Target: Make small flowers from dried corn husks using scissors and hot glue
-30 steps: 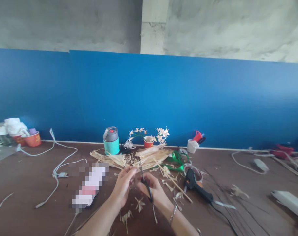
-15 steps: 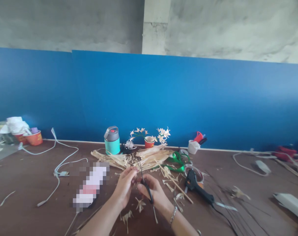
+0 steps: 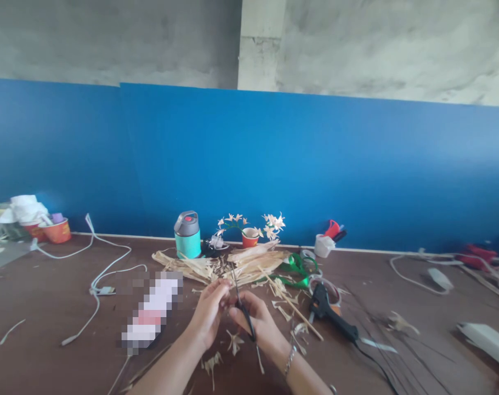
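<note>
A pair of black-handled scissors [image 3: 245, 315] is gripped by my right hand [image 3: 260, 323], its narrow blades pointing away from me. Close beside the blades, my left hand [image 3: 211, 311] has its fingertips pinched together; whatever they hold is too small to make out. Dried husk sheets [image 3: 257, 260] are spread just beyond both hands. Below them on the table lie a pale husk flower [image 3: 234, 343] and a husk scrap [image 3: 212, 365]. Husk strips and a thin stick [image 3: 301, 318] lie to the right of my right hand.
A black glue gun [image 3: 334, 315] with its cord rests at right, near green ribbon [image 3: 296, 269]. Behind stand a turquoise flask [image 3: 188, 241] and a red cup [image 3: 250, 238] among husk flowers. White cables [image 3: 105, 271] lie at left. A blue partition [image 3: 241, 153] closes off the back.
Almost nothing differs. The scissor handles in my right hand have shifted very slightly; my left hand stays pinched in the same place.
</note>
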`<state>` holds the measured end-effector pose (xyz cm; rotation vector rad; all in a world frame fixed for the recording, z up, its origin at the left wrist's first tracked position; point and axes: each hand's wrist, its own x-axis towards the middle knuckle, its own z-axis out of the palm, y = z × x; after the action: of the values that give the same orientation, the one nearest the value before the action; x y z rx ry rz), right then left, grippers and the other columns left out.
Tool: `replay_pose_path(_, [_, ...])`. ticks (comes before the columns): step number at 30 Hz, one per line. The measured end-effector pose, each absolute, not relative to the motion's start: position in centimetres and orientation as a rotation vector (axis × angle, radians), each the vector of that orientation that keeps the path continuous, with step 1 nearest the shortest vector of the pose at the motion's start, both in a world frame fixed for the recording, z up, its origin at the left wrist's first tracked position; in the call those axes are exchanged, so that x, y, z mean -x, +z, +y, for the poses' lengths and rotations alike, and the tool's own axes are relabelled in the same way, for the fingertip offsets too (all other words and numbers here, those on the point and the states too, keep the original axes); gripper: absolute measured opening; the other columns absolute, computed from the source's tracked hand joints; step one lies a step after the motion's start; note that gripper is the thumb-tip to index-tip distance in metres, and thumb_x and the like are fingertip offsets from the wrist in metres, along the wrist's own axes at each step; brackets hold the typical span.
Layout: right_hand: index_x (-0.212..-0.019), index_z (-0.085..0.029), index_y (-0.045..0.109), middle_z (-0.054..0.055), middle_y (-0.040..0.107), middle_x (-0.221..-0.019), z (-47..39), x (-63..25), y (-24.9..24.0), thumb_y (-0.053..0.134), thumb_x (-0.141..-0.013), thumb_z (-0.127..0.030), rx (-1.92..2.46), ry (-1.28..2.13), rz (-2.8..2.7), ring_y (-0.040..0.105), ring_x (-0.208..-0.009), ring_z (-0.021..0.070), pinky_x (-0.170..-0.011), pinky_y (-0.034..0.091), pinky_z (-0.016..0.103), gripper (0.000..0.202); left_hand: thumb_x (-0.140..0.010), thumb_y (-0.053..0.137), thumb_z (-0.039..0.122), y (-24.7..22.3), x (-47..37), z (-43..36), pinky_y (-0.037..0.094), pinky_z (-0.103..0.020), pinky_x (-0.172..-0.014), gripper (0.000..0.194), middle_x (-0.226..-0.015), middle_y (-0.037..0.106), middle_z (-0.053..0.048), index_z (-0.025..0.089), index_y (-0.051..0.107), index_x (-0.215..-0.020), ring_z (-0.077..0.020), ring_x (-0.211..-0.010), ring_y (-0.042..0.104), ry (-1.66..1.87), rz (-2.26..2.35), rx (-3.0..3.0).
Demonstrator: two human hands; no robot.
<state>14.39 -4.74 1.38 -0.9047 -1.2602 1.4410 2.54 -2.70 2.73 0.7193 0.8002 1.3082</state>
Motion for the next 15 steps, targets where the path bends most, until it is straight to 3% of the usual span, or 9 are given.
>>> replay_pose_path(8, [-0.079,-0.016,0.055,-0.005,0.051,-0.060,-4.48,-14.50,0.79,0.073,-0.063,-0.045,0.887,1.426,-1.297,0.041,-0.049,0.0057,-0.045,0.036,0.017,0.038,-0.066,0.069,0.029,2.24,-2.39,-2.51,0.032,-0.020,-0.052,0.017,-0.051,0.042,0.007,0.016,0.058,-0.064,-0.0071,-0.050,0.037,1.300,0.773,-0.727])
replay_pose_path(15, [-0.076,-0.015,0.053,-0.008,0.046,-0.054,-4.49,-14.36,0.79,0.074,-0.063,-0.043,0.873,1.426,-1.279,0.032,-0.043,0.0029,-0.040,0.026,0.016,0.037,-0.064,0.071,0.030,2.27,-2.33,-2.44,0.032,-0.020,-0.051,0.018,-0.053,0.048,0.005,0.015,0.062,-0.066,-0.0075,-0.051,0.042,1.304,0.794,-0.744])
